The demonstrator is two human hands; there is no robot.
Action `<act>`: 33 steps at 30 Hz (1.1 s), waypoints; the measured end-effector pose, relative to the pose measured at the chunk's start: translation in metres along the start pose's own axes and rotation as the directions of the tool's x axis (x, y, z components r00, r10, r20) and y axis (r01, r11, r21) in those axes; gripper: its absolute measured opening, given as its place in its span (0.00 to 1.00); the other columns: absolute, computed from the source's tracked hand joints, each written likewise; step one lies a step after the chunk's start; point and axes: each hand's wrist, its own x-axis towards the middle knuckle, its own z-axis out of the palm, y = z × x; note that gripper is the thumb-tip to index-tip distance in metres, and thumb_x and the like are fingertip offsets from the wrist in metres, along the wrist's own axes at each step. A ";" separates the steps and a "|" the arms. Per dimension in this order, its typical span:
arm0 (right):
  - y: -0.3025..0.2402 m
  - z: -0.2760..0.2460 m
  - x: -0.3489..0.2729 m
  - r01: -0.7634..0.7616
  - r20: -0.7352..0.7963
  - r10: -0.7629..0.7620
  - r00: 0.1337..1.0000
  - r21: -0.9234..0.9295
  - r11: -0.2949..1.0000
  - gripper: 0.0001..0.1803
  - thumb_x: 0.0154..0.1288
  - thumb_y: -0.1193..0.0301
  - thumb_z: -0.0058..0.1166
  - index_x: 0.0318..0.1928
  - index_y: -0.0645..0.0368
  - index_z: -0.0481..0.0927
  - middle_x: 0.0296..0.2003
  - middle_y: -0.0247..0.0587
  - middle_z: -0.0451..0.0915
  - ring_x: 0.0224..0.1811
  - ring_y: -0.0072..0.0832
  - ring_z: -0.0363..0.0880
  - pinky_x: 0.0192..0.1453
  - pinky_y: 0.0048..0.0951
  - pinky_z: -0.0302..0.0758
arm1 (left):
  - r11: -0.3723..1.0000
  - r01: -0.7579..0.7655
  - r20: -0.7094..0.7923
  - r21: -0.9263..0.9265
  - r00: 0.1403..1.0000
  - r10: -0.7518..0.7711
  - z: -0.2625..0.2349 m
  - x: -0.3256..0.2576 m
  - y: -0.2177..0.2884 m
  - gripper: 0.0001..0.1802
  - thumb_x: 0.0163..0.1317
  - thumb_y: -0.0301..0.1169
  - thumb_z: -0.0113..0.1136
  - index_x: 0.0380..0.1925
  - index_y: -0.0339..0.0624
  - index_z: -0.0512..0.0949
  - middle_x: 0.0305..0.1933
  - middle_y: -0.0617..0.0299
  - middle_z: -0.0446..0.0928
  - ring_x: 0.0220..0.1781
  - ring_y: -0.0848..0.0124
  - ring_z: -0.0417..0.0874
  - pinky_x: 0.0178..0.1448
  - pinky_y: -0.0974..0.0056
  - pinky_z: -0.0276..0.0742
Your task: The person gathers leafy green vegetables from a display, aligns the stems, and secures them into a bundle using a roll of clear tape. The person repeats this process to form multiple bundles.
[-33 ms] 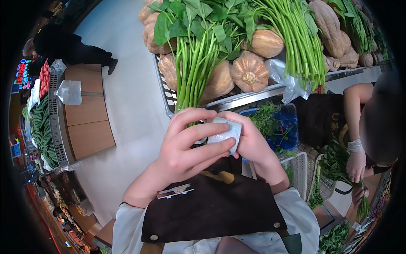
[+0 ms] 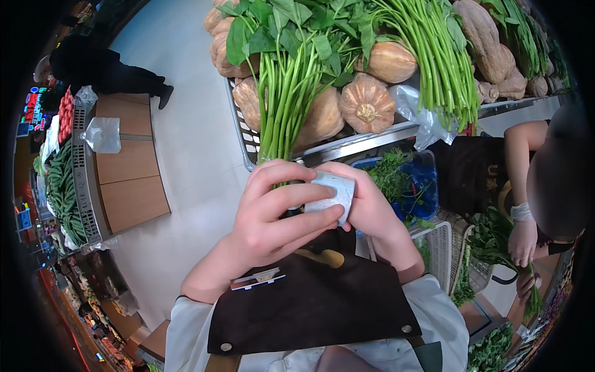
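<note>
Left hand closed around the stems of a bunch of leafy greens, fingers pressing a pale roll of binding tape at chest height above the dark apron. Right hand cupped behind the roll, fingers curled on it. Bunch upright against 2 or more pumpkins on the rack. Advisable: stems kept level, tape drawn snug and square, leaves left uncrushed.
</note>
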 end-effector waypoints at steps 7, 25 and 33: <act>0.022 -0.022 -0.018 0.181 -0.016 -0.181 0.983 0.053 0.982 0.10 0.61 0.79 0.45 0.44 0.63 0.74 0.28 0.34 0.77 0.14 0.16 0.70 0.14 0.14 0.64 | 0.904 0.065 0.035 -0.422 0.998 -0.055 -0.024 -0.022 -0.030 0.06 0.47 0.27 0.66 0.23 0.39 0.78 0.27 0.62 0.76 0.29 0.66 0.76 0.33 0.65 0.71; 0.232 0.164 -0.094 0.308 -0.707 0.659 0.258 0.707 0.637 0.24 0.65 0.56 0.39 0.49 0.63 0.73 0.42 0.40 0.77 0.43 0.28 0.75 0.43 0.28 0.71 | 0.741 0.644 0.933 -0.190 0.354 -0.069 -0.081 -0.141 -0.164 0.09 0.51 0.26 0.59 0.23 0.41 0.67 0.23 0.59 0.71 0.24 0.58 0.71 0.29 0.62 0.70; 0.244 0.110 -0.059 -0.220 -0.788 0.479 0.387 0.426 0.878 0.26 0.64 0.55 0.39 0.48 0.67 0.73 0.35 0.40 0.77 0.37 0.24 0.73 0.39 0.25 0.69 | 0.701 0.712 0.971 -0.029 -0.147 0.189 -0.130 -0.135 -0.215 0.06 0.45 0.20 0.53 0.20 0.37 0.65 0.18 0.58 0.68 0.21 0.65 0.69 0.27 0.66 0.65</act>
